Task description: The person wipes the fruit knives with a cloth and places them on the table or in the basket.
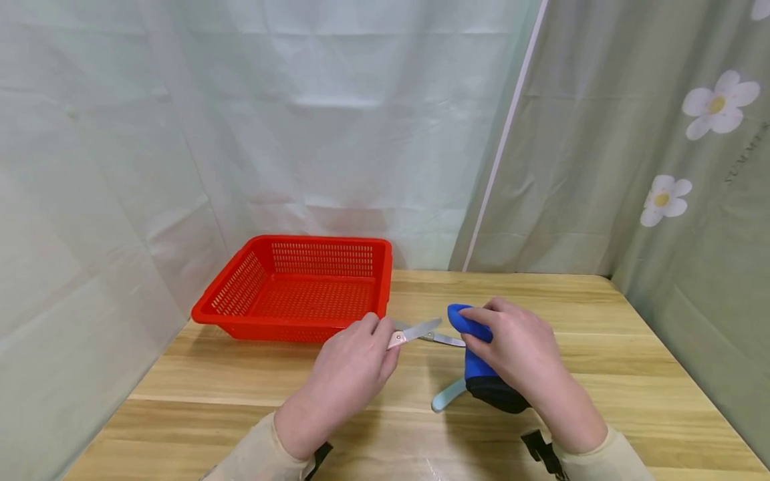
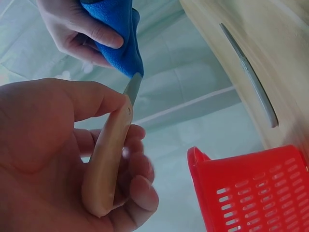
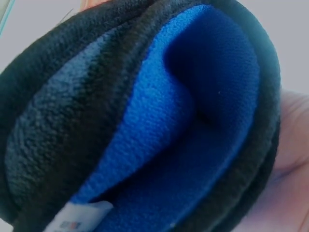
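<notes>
My left hand (image 1: pixel 355 361) grips a small knife (image 1: pixel 422 329) by its pale beige handle, the blade pointing right. In the left wrist view the thumb presses along the handle (image 2: pixel 107 162). My right hand (image 1: pixel 520 341) pinches a folded blue cloth (image 1: pixel 478 365) with black edging. The blade tip is very close to the cloth; I cannot tell whether they touch. Folds of the cloth (image 3: pixel 164 116) and a white tag (image 3: pixel 79 217) fill the right wrist view. Beyond the hands, a second knife (image 1: pixel 448 340) lies on the table. A light blue handle (image 1: pixel 448 395) sticks out from behind the cloth.
A red plastic basket (image 1: pixel 259 329) with slotted walls stands at the back left of the wooden table (image 1: pixel 607 374). Pale curtains (image 1: pixel 337 133) hang behind the table and along its sides.
</notes>
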The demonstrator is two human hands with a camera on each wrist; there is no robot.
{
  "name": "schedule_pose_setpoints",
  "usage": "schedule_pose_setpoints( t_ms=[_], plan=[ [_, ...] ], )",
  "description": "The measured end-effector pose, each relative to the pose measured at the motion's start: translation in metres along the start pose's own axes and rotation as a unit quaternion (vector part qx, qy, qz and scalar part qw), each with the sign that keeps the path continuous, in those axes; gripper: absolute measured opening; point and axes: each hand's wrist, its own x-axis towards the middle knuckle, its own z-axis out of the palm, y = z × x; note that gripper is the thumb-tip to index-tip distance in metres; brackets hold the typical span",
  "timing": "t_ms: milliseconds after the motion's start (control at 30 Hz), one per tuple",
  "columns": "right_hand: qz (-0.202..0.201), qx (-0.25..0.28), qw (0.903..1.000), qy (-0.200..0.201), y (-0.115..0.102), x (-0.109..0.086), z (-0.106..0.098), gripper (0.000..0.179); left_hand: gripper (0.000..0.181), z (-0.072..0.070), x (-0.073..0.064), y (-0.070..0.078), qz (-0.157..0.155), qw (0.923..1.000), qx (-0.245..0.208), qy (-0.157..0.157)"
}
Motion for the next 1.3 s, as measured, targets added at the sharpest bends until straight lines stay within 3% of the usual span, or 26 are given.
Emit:
schedule_pose_setpoints(
  t_ms=[133, 267, 633, 767, 933, 1167, 1300],
  plan=[
    [-0.009, 0.005, 0.9999, -0.003, 0.002, 0.000, -0.001, 0.036, 0.023, 0.001, 0.003, -0.005, 0.006, 0.9996, 0.018, 0.021],
    [-0.019, 0.009, 0.9998, 0.000, 0.005, 0.001, -0.003, 0.036, 0.023, -0.001, 0.008, -0.012, 0.007, 0.9994, 0.027, 0.019],
    [-0.026, 0.003, 0.9997, -0.001, 0.007, 0.008, 0.000, 0.036, 0.029, -0.013, 0.024, -0.039, -0.033, 0.9975, 0.052, -0.035],
    [-0.035, -0.003, 0.9994, 0.005, 0.008, 0.012, 0.003, 0.035, 0.027, -0.015, 0.031, -0.048, -0.052, 0.9946, 0.057, -0.069],
    [-0.039, -0.004, 0.9992, 0.003, 0.009, 0.019, 0.005, 0.035, 0.025, -0.016, 0.040, -0.061, -0.091, 0.9890, 0.043, -0.108],
    [-0.049, -0.013, 0.9987, -0.004, 0.000, 0.027, 0.001, 0.034, 0.022, -0.014, 0.057, -0.084, -0.160, 0.9737, 0.025, -0.161],
    [-0.061, -0.014, 0.9980, -0.003, -0.006, 0.032, 0.000, 0.032, 0.020, -0.011, 0.067, -0.095, -0.181, 0.9668, 0.018, -0.180]
  ],
)
